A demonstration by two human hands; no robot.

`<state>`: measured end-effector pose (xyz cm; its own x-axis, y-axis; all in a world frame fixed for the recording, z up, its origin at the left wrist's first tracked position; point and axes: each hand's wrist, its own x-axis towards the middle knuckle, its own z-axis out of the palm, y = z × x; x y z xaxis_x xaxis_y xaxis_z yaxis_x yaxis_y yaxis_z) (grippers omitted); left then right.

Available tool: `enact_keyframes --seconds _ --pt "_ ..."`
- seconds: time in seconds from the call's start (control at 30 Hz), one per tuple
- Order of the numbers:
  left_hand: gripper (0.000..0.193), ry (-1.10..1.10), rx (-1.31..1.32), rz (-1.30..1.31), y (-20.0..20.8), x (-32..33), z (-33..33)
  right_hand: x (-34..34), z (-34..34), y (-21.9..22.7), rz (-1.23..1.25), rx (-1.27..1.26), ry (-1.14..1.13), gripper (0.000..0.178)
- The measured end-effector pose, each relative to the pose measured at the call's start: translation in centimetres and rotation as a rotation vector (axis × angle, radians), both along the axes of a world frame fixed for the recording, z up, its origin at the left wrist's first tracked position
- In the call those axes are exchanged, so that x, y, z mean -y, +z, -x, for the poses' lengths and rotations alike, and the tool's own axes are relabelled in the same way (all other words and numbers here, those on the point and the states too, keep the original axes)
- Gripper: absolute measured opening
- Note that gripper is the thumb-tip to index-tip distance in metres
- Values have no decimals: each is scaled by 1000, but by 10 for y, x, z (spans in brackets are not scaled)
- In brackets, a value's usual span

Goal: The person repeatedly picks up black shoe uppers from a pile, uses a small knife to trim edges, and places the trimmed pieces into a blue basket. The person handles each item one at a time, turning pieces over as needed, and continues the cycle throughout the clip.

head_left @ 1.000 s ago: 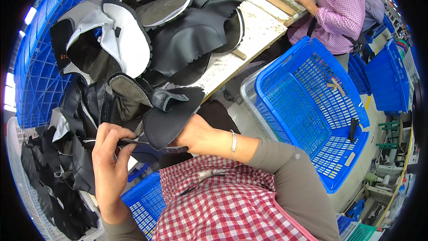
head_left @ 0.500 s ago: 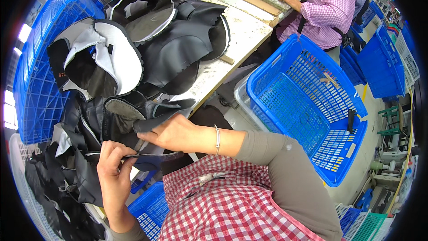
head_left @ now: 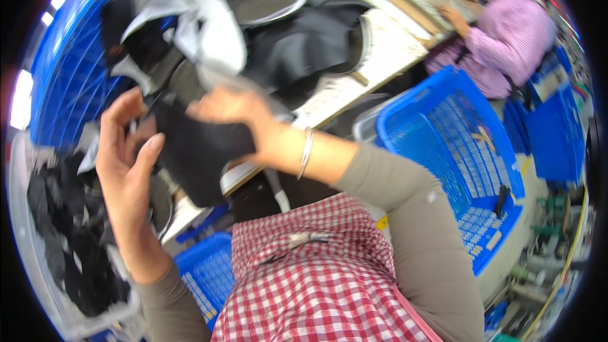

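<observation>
A black piece of shoe upper (head_left: 199, 149) hangs in front of me over the table's near edge. My right hand (head_left: 231, 111), smeared by motion, grips its upper edge. My left hand (head_left: 126, 158) is beside the piece's left edge, thumb and fingers apart, with nothing visibly held. Behind both hands are piled shoe uppers: one with a white lining (head_left: 212, 31) at the left, a smooth black one (head_left: 304, 35) to its right, and one with a pale rim (head_left: 269, 9) at the back. Blur hides details of the piece.
A clear bin of black pieces (head_left: 69, 247) stands left, below a tall blue crate (head_left: 63, 76). A large blue basket (head_left: 456, 145) is right of the table (head_left: 392, 41); another blue basket (head_left: 206, 278) is near my waist. A co-worker (head_left: 506, 38) sits at the far right.
Both hands have risen, and the left has let go of the piece's edge and spread its fingers. The black piece now hangs from my right hand. The whole view has shifted.
</observation>
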<state>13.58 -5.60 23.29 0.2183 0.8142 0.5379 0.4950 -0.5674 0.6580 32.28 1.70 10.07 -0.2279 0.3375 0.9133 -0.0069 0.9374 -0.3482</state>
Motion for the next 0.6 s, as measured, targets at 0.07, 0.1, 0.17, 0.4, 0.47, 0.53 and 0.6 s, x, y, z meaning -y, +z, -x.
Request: enact_keyframes --seconds 0.07,0.1,0.17,0.4,0.47,0.53,0.6 --pt "54 -19 64 -258 -16 18 1 -20 10 11 -124 166 -286 45" --pt "60 -157 217 -147 -26 42 0 -28 19 17 -163 303 -450 41" --pt "57 -699 85 167 -54 62 3 -42 21 29 -179 182 -256 40" --pt "75 -118 835 624 -160 44 4 -29 84 49 -142 420 -467 11" --pt "66 -116 1215 404 -153 24 24 -24 91 49 -56 513 -410 15" --pt "55 -39 1364 437 -140 12 38 -21 89 48 0 445 -271 20" --pt "44 -8 1516 497 -129 4 43 -21 81 47 114 496 -182 30"
